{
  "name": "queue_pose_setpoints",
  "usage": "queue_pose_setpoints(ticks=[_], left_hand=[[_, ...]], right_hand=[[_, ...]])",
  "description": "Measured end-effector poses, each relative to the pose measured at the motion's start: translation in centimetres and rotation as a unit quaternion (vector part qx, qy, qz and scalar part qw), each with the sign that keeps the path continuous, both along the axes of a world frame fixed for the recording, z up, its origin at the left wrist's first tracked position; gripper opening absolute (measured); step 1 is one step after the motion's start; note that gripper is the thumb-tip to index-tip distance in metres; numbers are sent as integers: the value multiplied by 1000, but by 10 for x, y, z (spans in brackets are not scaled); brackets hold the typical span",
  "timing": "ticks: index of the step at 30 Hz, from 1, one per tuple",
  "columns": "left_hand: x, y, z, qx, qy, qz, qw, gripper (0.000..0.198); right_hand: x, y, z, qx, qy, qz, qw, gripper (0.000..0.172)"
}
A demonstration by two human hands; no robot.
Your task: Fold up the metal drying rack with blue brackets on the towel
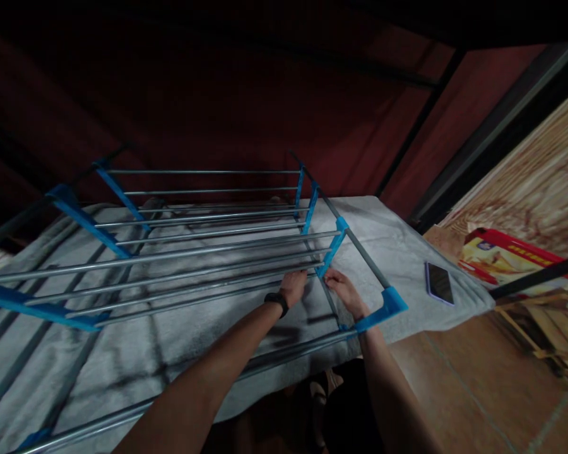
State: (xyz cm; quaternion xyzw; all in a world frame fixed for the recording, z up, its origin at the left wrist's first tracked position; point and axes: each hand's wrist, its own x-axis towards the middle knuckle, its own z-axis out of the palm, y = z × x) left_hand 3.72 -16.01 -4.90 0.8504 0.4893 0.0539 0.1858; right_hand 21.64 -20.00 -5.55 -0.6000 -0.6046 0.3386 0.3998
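A rack of metal tubes [208, 272] joined by blue plastic brackets lies across a grey blanket. Around one of its lower tubes, close to the right end, the fingers of my left hand [294, 287] are closed; a dark band circles that wrist. My right hand [344, 291] pinches at the bottom end of the middle blue bracket [332, 246], just right of my left hand. The fingertips are partly hidden there. A grey upright pole [366, 255] runs from that bracket to the blue corner bracket [383, 310] above my right forearm.
The grey blanket [360, 211] covers the raised surface under the rack. A phone [439, 282] lies on it at the right. Beyond are a red and yellow box [506, 255] and a wooden slatted item [544, 334]. A dark frame post [421, 120] stands behind.
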Motion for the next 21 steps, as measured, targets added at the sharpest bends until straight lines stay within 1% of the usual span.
queue_pose_setpoints(ticks=[3, 7, 9, 12, 19, 21], left_hand=[[-1, 6, -8, -9, -22, -3, 1000, 31], [-3, 6, -12, -34, -68, 1, 997, 36], [-2, 5, -11, -48, -78, 11, 996, 37], [-2, 4, -10, -45, -93, 22, 994, 40], [-11, 7, -12, -56, -101, 31, 993, 40], [-14, 8, -12, -48, -117, 31, 991, 42]], right_hand=[[0, 9, -11, -8, 17, 46, 999, 26], [3, 20, -21, -20, 11, 64, 998, 25], [4, 23, -23, -20, 0, 62, 998, 26], [3, 24, -24, -24, -8, 55, 998, 27], [-10, 23, -19, -10, -77, 24, 997, 22], [-12, 24, -19, -6, -98, 16, 995, 22]])
